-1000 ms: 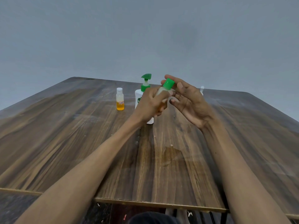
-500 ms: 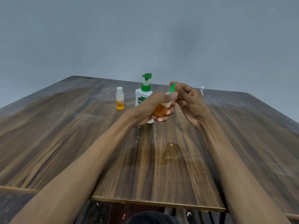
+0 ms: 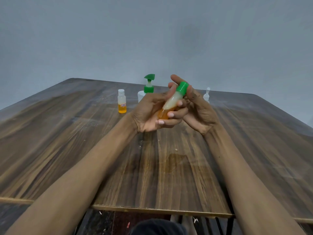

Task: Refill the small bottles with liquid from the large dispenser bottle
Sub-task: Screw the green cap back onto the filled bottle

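Bottle point(image 3: 171, 106), green cap point(image 3: 182, 87), part-filled amber: tilted, above worktop point(image 3: 71, 150) centre. Left hand point(image 3: 152, 114) curled round body; right hand point(image 3: 197, 106) fingers closed on cap. Dispenser point(image 3: 148, 89) behind at 12 o'clock; second bottle point(image 3: 122, 103) at 11. Advice: steady body, twist cap only, keep neck up to avoid spill.

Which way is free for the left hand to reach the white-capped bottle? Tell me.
Probably yes, once freed: the left hand now holds the green-capped bottle. The white-capped bottle stands alone to its left on the table, nothing between them.
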